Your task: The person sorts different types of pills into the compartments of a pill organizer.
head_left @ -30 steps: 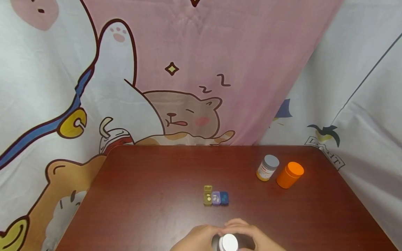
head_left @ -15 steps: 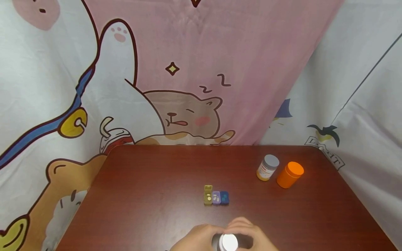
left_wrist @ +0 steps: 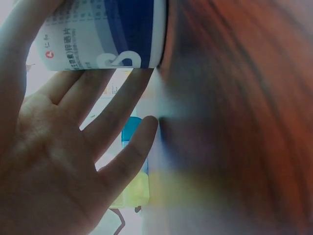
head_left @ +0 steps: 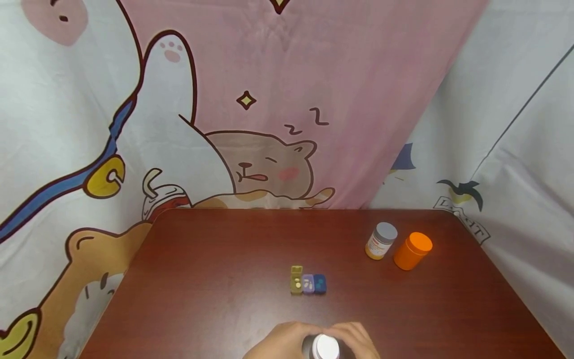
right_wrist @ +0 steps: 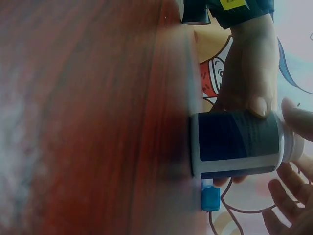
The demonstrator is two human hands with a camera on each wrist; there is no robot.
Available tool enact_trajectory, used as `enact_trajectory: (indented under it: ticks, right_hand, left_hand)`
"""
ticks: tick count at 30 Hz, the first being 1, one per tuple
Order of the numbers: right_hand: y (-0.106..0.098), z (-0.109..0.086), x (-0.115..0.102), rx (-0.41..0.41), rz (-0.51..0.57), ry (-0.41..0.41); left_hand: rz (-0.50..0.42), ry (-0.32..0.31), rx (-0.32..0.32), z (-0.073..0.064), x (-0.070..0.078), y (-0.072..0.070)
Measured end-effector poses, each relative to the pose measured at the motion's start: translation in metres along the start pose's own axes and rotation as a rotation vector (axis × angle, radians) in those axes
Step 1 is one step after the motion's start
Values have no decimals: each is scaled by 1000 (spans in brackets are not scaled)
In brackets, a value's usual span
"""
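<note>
A white pill bottle (right_wrist: 237, 144) with a blue-and-silver label stands on the table at the bottom of the head view. My left hand (head_left: 280, 341) grips its body, with the thumb along the label in the right wrist view. Over the white cap (head_left: 326, 347), my right hand (head_left: 356, 339) holds on from the side, thumb and fingers about it in the right wrist view. The fingertips of both hands meet behind the bottle. Farther out lies a small pill organizer (head_left: 308, 284) with yellow, purple and blue compartments; the yellow lid is up and pale pills lie inside.
At the right rear stand a grey-capped bottle (head_left: 381, 241) with a white label and an orange bottle (head_left: 412, 252), side by side. The dark red-brown table (head_left: 202, 279) ends at a printed cloth (head_left: 358, 75) behind and at the sides.
My right hand has turned and drawn in closer around the cap, its fingers now lying further over the right side. The left hand and the bottle stay in place.
</note>
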State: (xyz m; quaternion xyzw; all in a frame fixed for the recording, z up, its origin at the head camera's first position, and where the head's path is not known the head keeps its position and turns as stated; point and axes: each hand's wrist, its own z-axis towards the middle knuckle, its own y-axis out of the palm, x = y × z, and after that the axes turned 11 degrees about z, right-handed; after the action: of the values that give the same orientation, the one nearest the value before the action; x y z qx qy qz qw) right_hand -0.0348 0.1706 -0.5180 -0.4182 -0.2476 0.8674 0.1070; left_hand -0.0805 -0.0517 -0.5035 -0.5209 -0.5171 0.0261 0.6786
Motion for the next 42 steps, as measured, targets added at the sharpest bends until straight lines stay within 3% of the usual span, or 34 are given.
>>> enact_trajectory:
  ticks: [5, 11, 14, 17, 20, 23, 26, 33, 37, 42]
  right_hand:
    - [0, 4, 5, -24, -5, -94]
    - [-9, 15, 13, -237, 263, -164]
    - [-15, 20, 16, -328, 313, -189]
    - [-19, 22, 16, -370, 357, -161]
    - [-20, 23, 17, -357, 367, -161]
    - [-19, 23, 17, -310, 321, -217]
    - [-17, 22, 14, -264, 248, -252]
    - [-15, 13, 4, -142, 4, -226]
    - [-12, 12, 2, -93, -39, -228]
    - [-8, 14, 2, -47, -61, -299]
  left_hand:
    - [44, 20, 3, 0, -1, 1]
    - [61, -30, -41, 0, 0, 0]
    - [78, -38, -47, 1, 0, 0]
    - [89, -34, -42, 1, 0, 0]
    - [76, -28, -32, 1, 0, 0]
    - [73, -20, -24, 0, 0, 0]
    - [88, -11, -24, 0, 0, -1]
    - [89, -21, -28, 0, 1, -1]
    - [136, 1, -5, 1, 0, 0]
    - [127, 31, 40, 1, -1, 3]
